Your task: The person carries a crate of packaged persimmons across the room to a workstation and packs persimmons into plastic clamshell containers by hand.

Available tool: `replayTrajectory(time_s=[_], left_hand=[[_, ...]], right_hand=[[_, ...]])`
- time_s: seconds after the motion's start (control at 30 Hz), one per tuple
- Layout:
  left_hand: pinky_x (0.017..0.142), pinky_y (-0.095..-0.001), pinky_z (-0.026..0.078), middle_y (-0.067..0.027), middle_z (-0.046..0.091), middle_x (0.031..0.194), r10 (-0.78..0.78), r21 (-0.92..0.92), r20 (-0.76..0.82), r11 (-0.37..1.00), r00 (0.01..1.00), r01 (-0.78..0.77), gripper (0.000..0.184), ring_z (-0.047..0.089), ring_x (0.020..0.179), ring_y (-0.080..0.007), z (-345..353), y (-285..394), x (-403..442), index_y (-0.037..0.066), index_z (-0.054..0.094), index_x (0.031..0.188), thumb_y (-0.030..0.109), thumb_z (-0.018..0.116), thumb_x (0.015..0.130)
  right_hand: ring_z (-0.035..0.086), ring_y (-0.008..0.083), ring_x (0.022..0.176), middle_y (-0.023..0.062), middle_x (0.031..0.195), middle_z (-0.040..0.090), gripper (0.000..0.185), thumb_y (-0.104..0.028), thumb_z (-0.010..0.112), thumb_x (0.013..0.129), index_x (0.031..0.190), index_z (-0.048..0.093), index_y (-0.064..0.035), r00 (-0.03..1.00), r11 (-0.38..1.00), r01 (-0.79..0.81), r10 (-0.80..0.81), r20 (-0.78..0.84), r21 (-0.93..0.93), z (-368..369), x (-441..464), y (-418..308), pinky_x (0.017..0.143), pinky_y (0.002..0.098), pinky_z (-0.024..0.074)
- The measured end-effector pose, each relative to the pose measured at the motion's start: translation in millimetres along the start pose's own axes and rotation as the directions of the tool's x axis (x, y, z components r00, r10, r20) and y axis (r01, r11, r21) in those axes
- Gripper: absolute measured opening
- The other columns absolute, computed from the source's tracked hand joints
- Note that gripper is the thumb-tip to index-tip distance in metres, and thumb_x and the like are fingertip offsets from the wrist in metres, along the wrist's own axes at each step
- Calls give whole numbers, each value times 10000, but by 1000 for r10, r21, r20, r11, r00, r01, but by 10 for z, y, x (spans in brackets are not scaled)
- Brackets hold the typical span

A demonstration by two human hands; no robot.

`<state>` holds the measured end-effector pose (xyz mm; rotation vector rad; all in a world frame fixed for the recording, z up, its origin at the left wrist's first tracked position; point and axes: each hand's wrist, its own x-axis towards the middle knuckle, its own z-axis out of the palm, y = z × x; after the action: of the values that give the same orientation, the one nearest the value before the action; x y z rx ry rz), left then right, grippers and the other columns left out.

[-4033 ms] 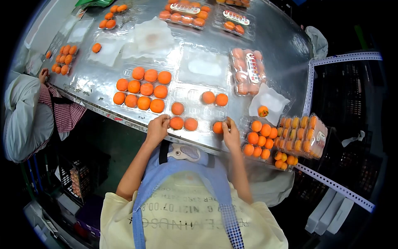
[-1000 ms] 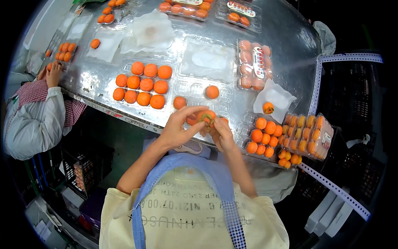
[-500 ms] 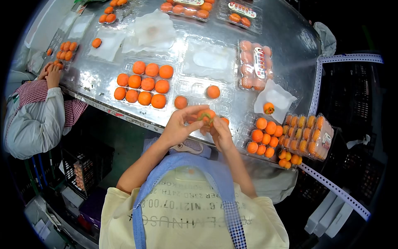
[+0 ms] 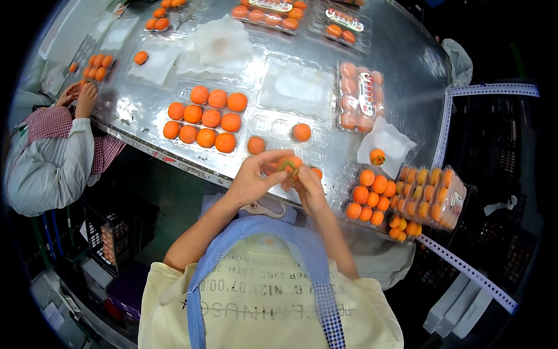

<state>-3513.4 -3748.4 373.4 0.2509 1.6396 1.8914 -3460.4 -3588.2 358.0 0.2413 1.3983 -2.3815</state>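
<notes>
Over the table's near edge, my left hand (image 4: 254, 177) and my right hand (image 4: 309, 189) hold one orange persimmon (image 4: 289, 163) between them. Its green leafy cap faces up, and the fingers of both hands are closed on it. Just beyond lies a clear plastic tray (image 4: 276, 123) with a few loose persimmons, one of them (image 4: 301, 132) near its middle. To its left, a clear tray filled with rows of persimmons (image 4: 210, 118) stands close to my left hand. Another persimmon (image 4: 316, 174) shows partly behind my right fingers.
Right of my hands are a filled tray (image 4: 369, 196), stacked clear packs (image 4: 431, 196) and one persimmon (image 4: 377, 157) on white padding (image 4: 390, 138). A labelled closed pack (image 4: 360, 96) lies farther back. A co-worker (image 4: 49, 157) is at the left, and a perforated metal frame (image 4: 465, 270) borders the right.
The view has shifted slightly, so the table contents appear a little lower. Both my hands keep holding the persimmon. The co-worker's hands have moved apart.
</notes>
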Motion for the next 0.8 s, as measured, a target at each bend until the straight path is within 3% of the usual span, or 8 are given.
replayTrajectory(time_s=[0.2, 0.3, 0.33, 0.4, 0.43, 0.5, 0.6, 0.8], left_hand=[[807, -277, 457, -70, 592, 1034, -57, -82, 32, 995, 998, 59, 448, 567, 896, -120, 33, 72, -39, 25, 487, 1211, 106, 621, 791], [801, -281, 462, -80, 611, 1008, 94, 182, -65, 980, 993, -81, 451, 576, 890, -131, 56, -86, -11, 23, 513, 1178, 164, 656, 774], [757, -275, 481, -82, 620, 983, 60, 62, -70, 997, 996, -55, 455, 589, 852, -129, 83, -9, -7, 16, 524, 1160, 175, 674, 761], [729, -275, 491, -84, 622, 939, 17, 169, -91, 986, 996, -2, 465, 596, 830, -136, 95, 125, -42, 25, 519, 1164, 176, 682, 756], [728, -270, 490, -83, 615, 935, 90, 183, -120, 981, 989, -67, 475, 594, 835, -138, 111, -83, -10, 29, 504, 1180, 182, 676, 764], [640, -254, 495, -89, 609, 914, -54, 85, -64, 995, 997, 59, 428, 600, 721, -119, 68, 67, -41, 29, 491, 1189, 162, 628, 806], [599, -249, 487, -91, 615, 866, -9, 3, -72, 1000, 997, 10, 410, 597, 668, -116, 51, 89, -74, 12, 478, 1200, 151, 588, 831], [587, -237, 477, -87, 622, 836, 147, 141, -114, 981, 983, -131, 379, 592, 645, -107, 22, 18, -85, 3, 486, 1188, 170, 548, 855]], right_hand=[[507, 132, 777, 54, 923, 538, 429, -364, 371, 929, 1104, 498, 7, 996, 1000, -1, 0, -93, -9, 5, -7, 48, 693, 275, 411], [532, 119, 775, 46, 901, 569, 455, -404, 405, 908, 1106, 514, -10, 991, 995, 8, -20, -129, -95, -73, 2, 140, 692, 266, 431], [539, 116, 778, 47, 908, 579, 467, -418, 417, 900, 1109, 516, -12, 986, 994, 15, -33, -162, -113, -7, 4, 97, 689, 263, 436], [547, 126, 773, 71, 929, 582, 467, -422, 439, 890, 1082, 531, -6, 970, 987, -2, -37, -239, -162, -13, 12, 124, 664, 264, 443], [548, 129, 756, 76, 918, 578, 462, -417, 448, 887, 1059, 535, 3, 979, 985, 36, -68, -191, -168, -85, 46, 186, 642, 263, 443], [535, 127, 719, 78, 896, 566, 460, -416, 451, 885, 1033, 529, 13, 978, 986, 51, -82, -192, -161, 106, 60, 37, 615, 257, 429], [519, 125, 683, 76, 884, 560, 477, -429, 442, 886, 1027, 525, 19, 984, 992, 26, -47, -171, -120, 178, 80, -10, 586, 254, 408], [507, 126, 653, 82, 896, 569, 503, -442, 418, 895, 1039, 518, 29, 993, 993, 10, -24, -115, -118, 124, 97, 39, 563, 251, 390]])
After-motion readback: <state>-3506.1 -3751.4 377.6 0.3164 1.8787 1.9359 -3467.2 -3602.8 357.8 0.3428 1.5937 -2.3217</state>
